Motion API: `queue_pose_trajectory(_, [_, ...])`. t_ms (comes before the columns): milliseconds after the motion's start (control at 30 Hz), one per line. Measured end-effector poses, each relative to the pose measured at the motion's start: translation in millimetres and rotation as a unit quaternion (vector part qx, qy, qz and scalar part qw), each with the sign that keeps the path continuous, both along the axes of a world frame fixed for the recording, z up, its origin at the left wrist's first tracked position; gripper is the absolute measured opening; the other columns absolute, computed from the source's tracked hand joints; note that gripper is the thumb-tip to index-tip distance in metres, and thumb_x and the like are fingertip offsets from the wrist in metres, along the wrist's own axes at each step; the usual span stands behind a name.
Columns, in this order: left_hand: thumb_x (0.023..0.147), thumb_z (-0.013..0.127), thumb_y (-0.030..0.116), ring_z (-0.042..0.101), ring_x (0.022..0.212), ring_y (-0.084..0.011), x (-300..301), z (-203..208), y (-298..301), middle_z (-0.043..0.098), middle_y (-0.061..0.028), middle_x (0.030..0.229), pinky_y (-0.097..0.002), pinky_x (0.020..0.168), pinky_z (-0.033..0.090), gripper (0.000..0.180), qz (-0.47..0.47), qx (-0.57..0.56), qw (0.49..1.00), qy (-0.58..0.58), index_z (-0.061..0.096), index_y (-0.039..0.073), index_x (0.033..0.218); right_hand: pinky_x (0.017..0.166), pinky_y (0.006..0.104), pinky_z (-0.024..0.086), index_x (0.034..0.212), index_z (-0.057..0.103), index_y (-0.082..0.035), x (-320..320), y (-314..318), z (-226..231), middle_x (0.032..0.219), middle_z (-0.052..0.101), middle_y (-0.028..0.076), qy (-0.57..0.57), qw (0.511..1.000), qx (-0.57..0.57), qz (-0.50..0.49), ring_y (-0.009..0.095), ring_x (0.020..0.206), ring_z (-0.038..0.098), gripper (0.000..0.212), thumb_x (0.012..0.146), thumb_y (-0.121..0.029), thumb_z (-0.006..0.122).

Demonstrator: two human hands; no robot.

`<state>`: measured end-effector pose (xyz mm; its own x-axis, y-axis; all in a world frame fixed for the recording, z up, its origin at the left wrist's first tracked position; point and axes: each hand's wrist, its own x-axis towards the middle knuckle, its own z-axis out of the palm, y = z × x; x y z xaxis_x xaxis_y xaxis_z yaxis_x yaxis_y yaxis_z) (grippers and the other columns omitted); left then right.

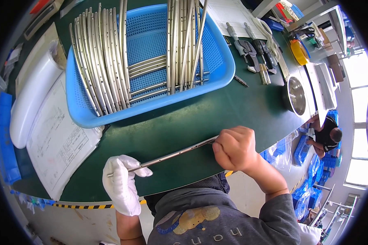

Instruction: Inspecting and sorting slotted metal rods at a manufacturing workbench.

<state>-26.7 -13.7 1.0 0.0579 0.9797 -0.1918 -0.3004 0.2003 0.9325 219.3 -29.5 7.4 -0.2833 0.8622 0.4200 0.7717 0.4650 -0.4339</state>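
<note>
A slim, shiny metal rod with small holes along its length spans the gap between my hands, above the green table. Its left end lies between the fingers and thumb of my left hand, which wears a white glove. My right hand is bare and closed in a fist at the rod's other end; the fingers hide that tip. Beyond my hands stands a blue plastic basket. Many similar metal rods fill its left side, and another bundle of rods lies on the right, over several crosswise ones.
Micrometers and a dark pen-like tool lie right of the basket. Farther right are a metal bowl and yellow tape. Drawing sheets and a white roll lie left. Another person sits in the background.
</note>
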Motion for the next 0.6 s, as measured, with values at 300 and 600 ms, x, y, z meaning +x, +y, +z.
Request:
queue_pose_trajectory(300, [0.093, 0.039, 0.024, 0.055, 0.056, -0.0161, -0.4, 1.5, 0.4, 0.053, -0.0100, 0.072, -0.0327, 0.058, 0.050, 0.030, 0.015, -0.013, 1.000, -0.009, 0.050, 0.000, 0.080, 0.037, 0.0326, 0.032, 0.062, 0.043, -0.004, -3.3, -4.1, -5.0, 0.051, 0.042, 0.006, -0.039, 0.999, 0.030, -0.011, 0.022, 0.039, 0.041, 0.012, 0.061, 0.001, 0.054])
queue_pose_trajectory(600, [0.091, 0.044, 0.027, 0.049, 0.054, -0.0146, 6.7, 6.9, 1.1, 0.047, -0.0078, 0.071, -0.0303, 0.055, 0.046, 0.030, 0.033, -0.038, 0.998, 0.024, 0.049, 0.001, 0.076, 0.039, 0.0345, 0.037, 0.063, 0.046, -0.004, -11.3, 1.0, 6.3, 0.053, 0.045, 0.008, 0.043, 0.998, -0.038, -0.016, 0.025, 0.041, 0.045, 0.012, 0.070, -0.003, 0.055])
